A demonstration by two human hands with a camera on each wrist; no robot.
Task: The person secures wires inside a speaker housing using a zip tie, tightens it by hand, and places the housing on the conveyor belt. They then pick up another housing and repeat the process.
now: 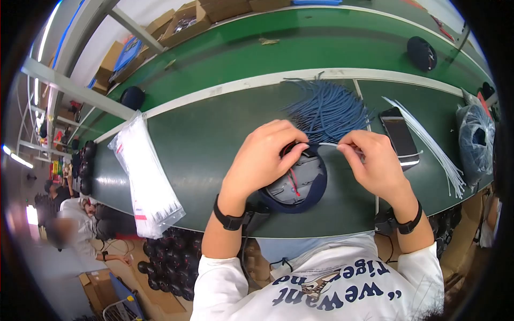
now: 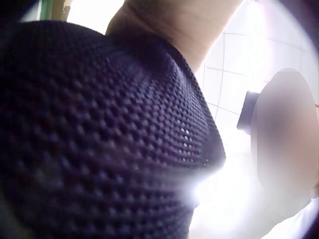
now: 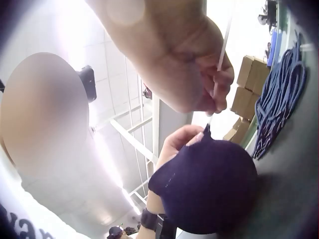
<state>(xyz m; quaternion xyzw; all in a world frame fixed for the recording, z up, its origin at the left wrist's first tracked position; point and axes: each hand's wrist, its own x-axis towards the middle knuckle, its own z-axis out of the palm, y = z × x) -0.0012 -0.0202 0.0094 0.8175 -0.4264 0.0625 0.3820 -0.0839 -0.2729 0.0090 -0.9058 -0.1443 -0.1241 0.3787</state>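
Note:
A round speaker-like shell [image 1: 294, 182] in a dark blue fabric cover lies near the table's front edge, its grey inside and red wires facing up. My left hand [image 1: 267, 155] grips its far rim, thumb over the edge, pinching the cloth. In the right wrist view, the blue cover [image 3: 209, 184] narrows to a gathered tip at the left fingertips. From that tip a white cable tie [image 1: 327, 144] runs to my right hand [image 1: 375, 160], which pinches it between thumb and fingers. Dark mesh cloth [image 2: 99, 124] fills most of the left wrist view, hiding the left fingers.
Beyond the hands lies a bundle of blue cords [image 1: 332, 109]. A phone [image 1: 397, 134] and loose white cable ties [image 1: 433, 150] are to the right, near a plastic-wrapped roll [image 1: 475, 139]. At left lies a bag of cable ties [image 1: 145, 176]. Dark round pieces [image 1: 422, 53] sit on the green belt [image 1: 321, 40].

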